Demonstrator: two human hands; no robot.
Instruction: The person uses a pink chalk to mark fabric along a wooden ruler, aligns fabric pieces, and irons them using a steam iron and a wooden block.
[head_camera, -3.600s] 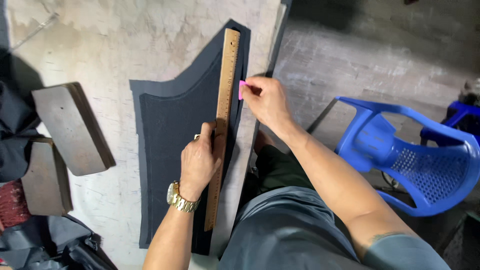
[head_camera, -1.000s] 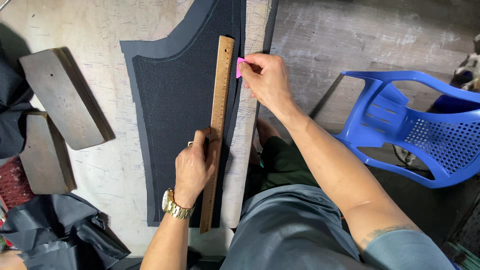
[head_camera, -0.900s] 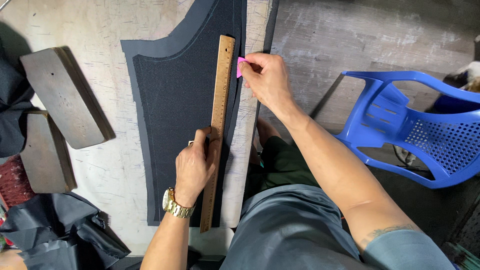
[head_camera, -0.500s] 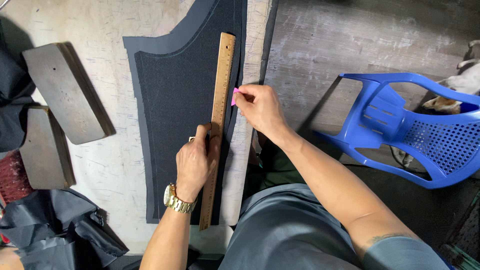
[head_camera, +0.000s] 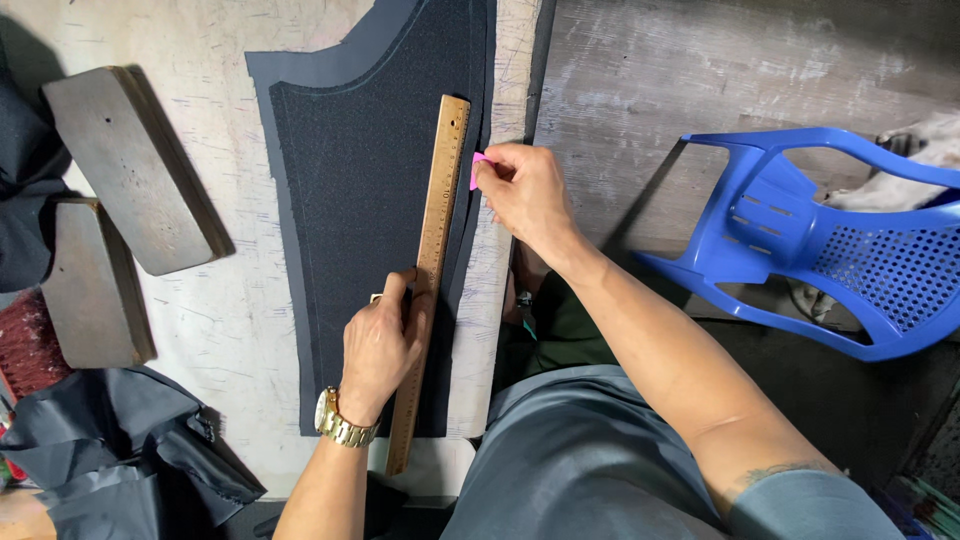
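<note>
Pressing down with flat fingers, the left hand (head_camera: 383, 340) holds the wooden ruler (head_camera: 430, 280) on the dark fabric piece (head_camera: 360, 200), near the ruler's lower half. The right hand (head_camera: 525, 190) pinches a pink chalk (head_camera: 477, 170) with closed fingertips, just beside the ruler's right edge near its top. The fabric lies flat on the pale counter (head_camera: 220, 330); two wooden blocks (head_camera: 130, 170) lie to its left.
</note>
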